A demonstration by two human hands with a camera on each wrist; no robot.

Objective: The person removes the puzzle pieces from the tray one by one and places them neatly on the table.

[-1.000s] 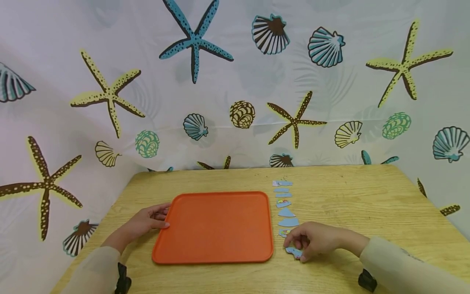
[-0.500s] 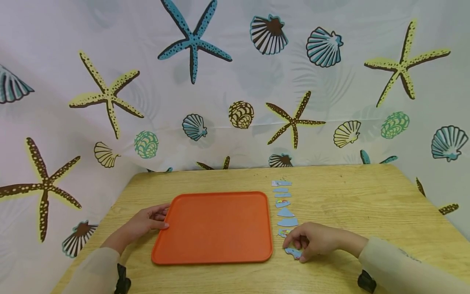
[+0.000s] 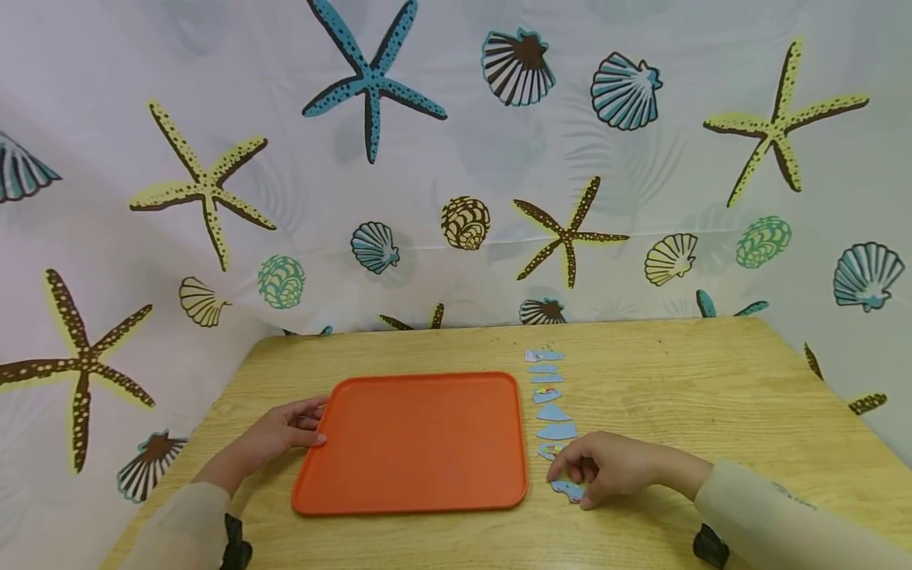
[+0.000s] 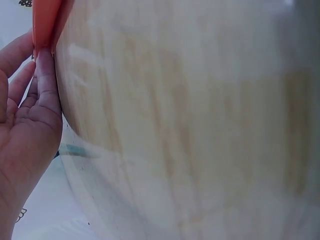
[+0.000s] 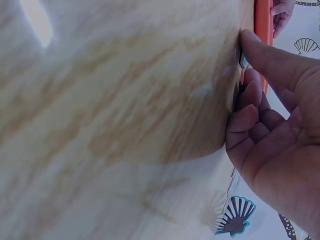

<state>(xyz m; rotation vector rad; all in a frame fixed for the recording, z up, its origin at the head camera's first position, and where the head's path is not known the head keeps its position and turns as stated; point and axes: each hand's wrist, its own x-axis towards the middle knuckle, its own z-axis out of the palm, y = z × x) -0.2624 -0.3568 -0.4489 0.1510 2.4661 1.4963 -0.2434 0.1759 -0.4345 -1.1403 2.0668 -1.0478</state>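
Observation:
My left hand [image 3: 276, 434] holds the left edge of an orange tray [image 3: 413, 443], with the thumb at the rim. In the left wrist view the fingers [image 4: 47, 82] meet the orange rim. Right of the tray, my right hand [image 3: 618, 465] pinches a small blue flat piece [image 3: 566, 490], like a jigsaw piece, between thumb and fingers, low at the table. The right wrist view shows the thumb [image 5: 265, 55] on one side and curled fingers on the other, mostly hiding the piece. Just beyond that hand lies a blue piece [image 3: 549, 450] with a coloured print.
Several more light blue flat pieces form a column along the tray's right side, among them a pointed piece [image 3: 556, 431] and a long one [image 3: 545, 356] at the far end. All rests on a wooden table [image 3: 684, 388]. Behind hangs a white cloth [image 3: 427, 277] printed with shells and starfish.
The head view has shifted slightly, so everything sits a little further left. Both hands, the tray and the pieces otherwise keep their places.

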